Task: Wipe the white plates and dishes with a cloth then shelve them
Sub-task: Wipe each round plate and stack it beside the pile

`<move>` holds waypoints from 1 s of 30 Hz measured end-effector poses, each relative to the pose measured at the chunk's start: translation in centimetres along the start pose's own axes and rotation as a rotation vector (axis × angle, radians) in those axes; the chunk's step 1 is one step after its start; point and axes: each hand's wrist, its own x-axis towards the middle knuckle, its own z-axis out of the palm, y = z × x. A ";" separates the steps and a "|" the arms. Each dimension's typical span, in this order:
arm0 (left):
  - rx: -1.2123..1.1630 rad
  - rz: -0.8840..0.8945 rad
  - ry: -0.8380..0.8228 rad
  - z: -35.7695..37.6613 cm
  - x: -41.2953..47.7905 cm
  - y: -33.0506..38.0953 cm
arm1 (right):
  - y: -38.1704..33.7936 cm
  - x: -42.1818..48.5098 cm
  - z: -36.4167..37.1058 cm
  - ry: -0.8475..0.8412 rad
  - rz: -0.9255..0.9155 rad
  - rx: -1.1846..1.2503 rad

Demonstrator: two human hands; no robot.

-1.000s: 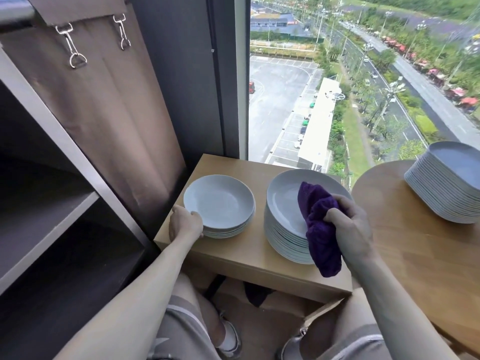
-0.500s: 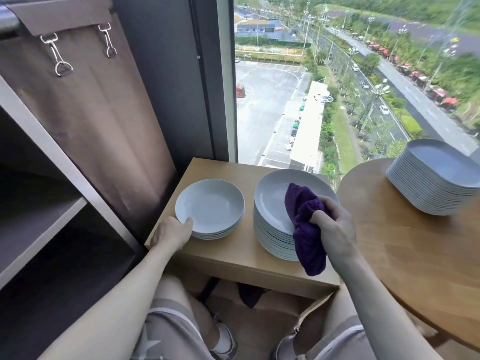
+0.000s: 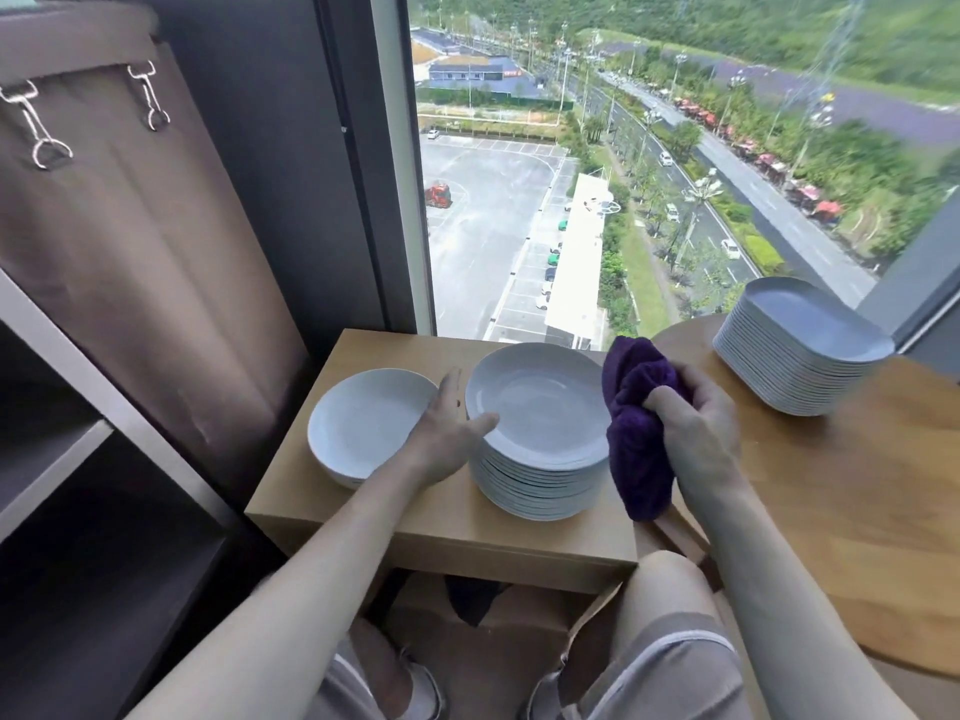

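Since the tall plate stack (image 3: 540,413) now stands uncovered on the table (image 3: 441,532), its top plate seems next: bowls (image 3: 363,428) released, purple cloth (image 3: 634,449) lifted aside, gripped by the right hand (image 3: 701,433), left hand (image 3: 447,433) open at its rim.

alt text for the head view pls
A person's open left hand is at the left rim of a tall stack of white plates on a small wooden table, while the right hand grips a purple cloth beside it. A shorter plate stack sits to the left, and a stack of rectangular dishes on a round table to the right.
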 end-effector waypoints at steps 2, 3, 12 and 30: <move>-0.031 0.020 -0.052 0.9 0.3 -0.1 | 0.1 -0.8 -0.4 -0.010 -0.037 -0.134; -0.054 0.029 -0.076 1.3 0.4 -0.5 | 0.3 -1.1 -0.4 -0.039 -0.068 -0.217; -0.196 0.002 -0.123 1.0 0.6 -2.6 | 0.8 0.2 4.6 -0.623 -0.348 -1.120; -0.267 -0.002 -0.159 1.0 0.4 -2.4 | 1.5 5.2 11.9 -0.832 -0.325 -0.983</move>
